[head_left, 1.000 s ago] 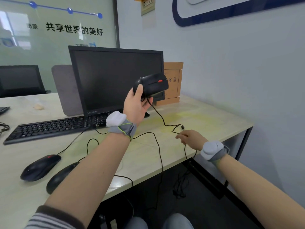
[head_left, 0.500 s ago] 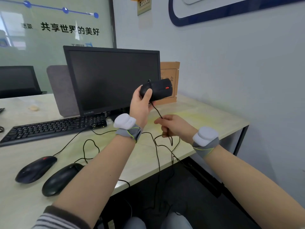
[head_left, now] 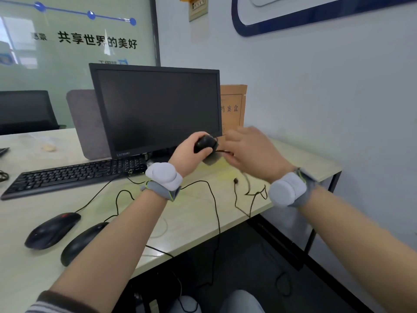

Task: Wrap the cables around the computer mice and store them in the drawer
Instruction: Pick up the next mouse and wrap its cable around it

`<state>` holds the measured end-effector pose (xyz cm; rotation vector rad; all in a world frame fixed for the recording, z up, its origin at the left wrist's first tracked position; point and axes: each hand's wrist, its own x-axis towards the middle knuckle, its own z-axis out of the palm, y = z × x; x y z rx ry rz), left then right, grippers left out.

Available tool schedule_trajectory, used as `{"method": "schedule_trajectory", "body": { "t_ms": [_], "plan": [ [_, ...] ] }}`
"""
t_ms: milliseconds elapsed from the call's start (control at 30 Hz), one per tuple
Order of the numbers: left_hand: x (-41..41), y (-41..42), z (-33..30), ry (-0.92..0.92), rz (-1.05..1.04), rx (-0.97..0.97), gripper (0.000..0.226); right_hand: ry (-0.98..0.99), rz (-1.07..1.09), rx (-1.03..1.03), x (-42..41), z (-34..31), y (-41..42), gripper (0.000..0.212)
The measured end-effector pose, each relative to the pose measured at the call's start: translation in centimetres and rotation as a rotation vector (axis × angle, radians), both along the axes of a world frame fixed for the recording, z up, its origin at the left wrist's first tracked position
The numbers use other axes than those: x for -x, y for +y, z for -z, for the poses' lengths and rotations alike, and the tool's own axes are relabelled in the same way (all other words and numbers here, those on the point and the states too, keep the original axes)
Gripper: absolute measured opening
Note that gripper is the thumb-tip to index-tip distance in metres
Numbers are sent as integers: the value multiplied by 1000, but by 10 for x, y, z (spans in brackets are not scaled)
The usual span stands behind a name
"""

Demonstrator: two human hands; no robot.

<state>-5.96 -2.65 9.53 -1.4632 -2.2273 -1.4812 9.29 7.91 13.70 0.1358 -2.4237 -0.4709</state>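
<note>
black mouse (head_left: 205, 143) clamped in L hand (head_left: 188, 154) fingers, above desk (head_left: 194, 213) | R hand (head_left: 252, 149) blurry beside it, cable (head_left: 222, 152) at fingertips, grip unclear tbh

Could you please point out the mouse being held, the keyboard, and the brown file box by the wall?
Held mouse (head_left: 205, 142), head view, on its rounded black back.
Keyboard (head_left: 74, 175), head view, on the middle key rows.
Brown file box (head_left: 232, 109), head view, on its printed front face.
</note>
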Motion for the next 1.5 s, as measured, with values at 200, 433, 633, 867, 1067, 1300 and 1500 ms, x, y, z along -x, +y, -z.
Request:
{"method": "schedule_trajectory", "body": {
  "t_ms": [200, 433, 633, 867, 1067, 1300, 1500],
  "plan": [
    [-12, -15, -3, -40, 248, 215, 34, 4, 75, -86, -6, -15, 37, 27],
    [-34, -18, -13, -610, 731, 160, 31, 212, -41, -66, -2, 6, 54, 29],
    [-41, -15, -25, -857, 987, -119, 46, -60, 32, 1030, -5, 21, 36, 30],
    [-32, 3, -34, -990, 754, -523, 30, -247, 84, 658, 6, 61, 12, 30],
    [-20, 13, -22, -1196, 392, -624, 21, -184, 162, 305, 14, 63, -6, 29],
    [-15, 15, -3, -870, 96, -448, 28, -244, 260, 127, 13, 62, -18, 23],
    [-6, 17, 13, -568, -78, -350, 37, -312, -37, 1097, 9, 40, -27, 19]
  ]
}}
